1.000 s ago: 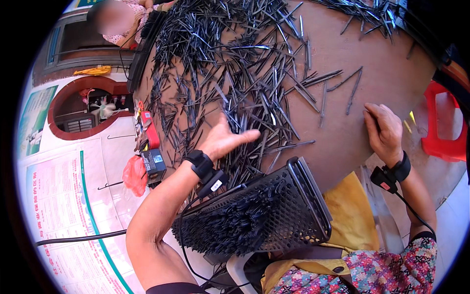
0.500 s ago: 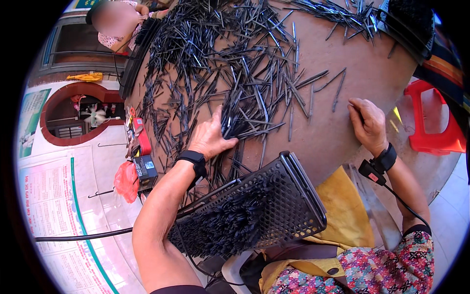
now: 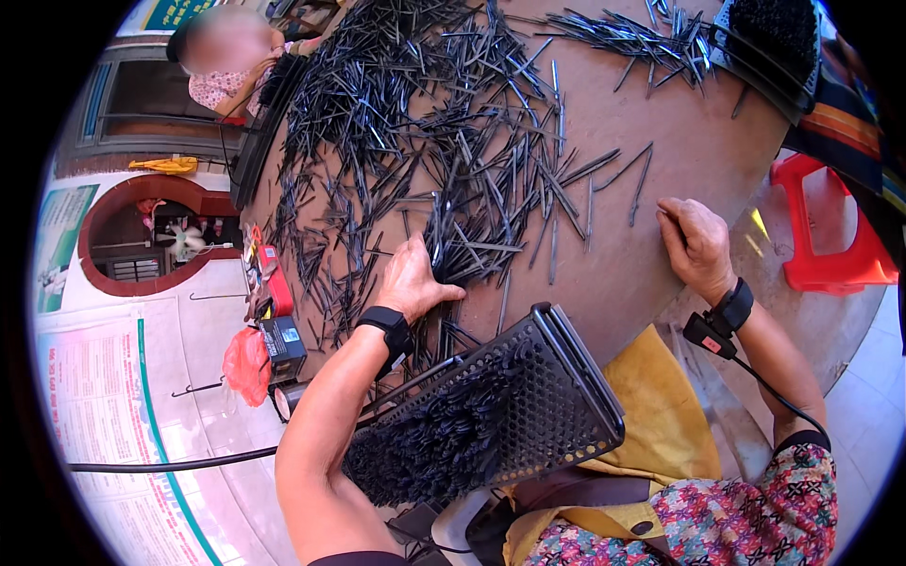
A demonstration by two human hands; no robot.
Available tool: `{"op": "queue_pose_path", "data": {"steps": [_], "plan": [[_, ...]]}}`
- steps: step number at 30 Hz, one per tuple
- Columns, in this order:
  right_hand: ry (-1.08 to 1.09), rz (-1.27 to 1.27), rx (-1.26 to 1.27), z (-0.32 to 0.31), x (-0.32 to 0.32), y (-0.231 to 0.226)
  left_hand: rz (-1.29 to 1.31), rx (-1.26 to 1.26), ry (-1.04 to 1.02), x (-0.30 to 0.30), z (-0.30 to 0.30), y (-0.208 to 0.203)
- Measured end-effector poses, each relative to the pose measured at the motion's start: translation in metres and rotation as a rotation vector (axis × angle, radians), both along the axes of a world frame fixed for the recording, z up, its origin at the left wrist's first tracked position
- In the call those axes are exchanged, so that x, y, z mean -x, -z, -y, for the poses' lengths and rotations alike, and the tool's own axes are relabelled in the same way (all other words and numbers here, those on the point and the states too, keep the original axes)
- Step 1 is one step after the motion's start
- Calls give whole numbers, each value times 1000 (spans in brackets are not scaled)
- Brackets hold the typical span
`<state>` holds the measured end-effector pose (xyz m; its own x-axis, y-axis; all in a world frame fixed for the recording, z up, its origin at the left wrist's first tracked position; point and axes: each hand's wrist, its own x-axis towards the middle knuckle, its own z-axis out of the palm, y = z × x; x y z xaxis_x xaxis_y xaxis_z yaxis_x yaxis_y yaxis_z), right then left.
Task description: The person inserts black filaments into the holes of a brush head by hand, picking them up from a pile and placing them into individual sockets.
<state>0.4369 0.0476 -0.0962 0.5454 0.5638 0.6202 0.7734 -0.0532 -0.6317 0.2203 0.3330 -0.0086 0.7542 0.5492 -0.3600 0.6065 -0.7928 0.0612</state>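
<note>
My left hand [image 3: 412, 283] rests at the near edge of a big spread of thin, dark, stick-like strips [image 3: 472, 189]. Its thumb is stretched out to the right, and its other fingers press against the strips, their tips partly hidden. Over by the right side of the table, my right hand [image 3: 698, 245] has its fingers curled in. Whether anything small lies inside that curl is hidden. In front of my body, below the left hand, slants a black perforated tray [image 3: 566, 415] packed with upright dark pieces [image 3: 434, 434].
The strips lie across a brown round table [image 3: 613, 274]. Another black tray [image 3: 774, 42] stands at the far right. Across the table sits another person [image 3: 226, 85]. A red plastic stool [image 3: 830, 274] is to the right, and a red bag [image 3: 247, 366] hangs at the left edge.
The view has shifted slightly. My left hand's fingers are drawn closer together at the strips, and the loose strips before it have moved a little. My right hand stays curled.
</note>
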Motion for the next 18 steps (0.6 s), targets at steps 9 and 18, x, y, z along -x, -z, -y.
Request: {"op": "queue_pose_path", "data": {"steps": [9, 18], "plan": [[-3, 12, -4, -1, -1, 1, -160, -45, -202, -17, 5, -8], [0, -7, 11, -1, 0, -1, -104, -119, -156, -18, 22, 7]]}}
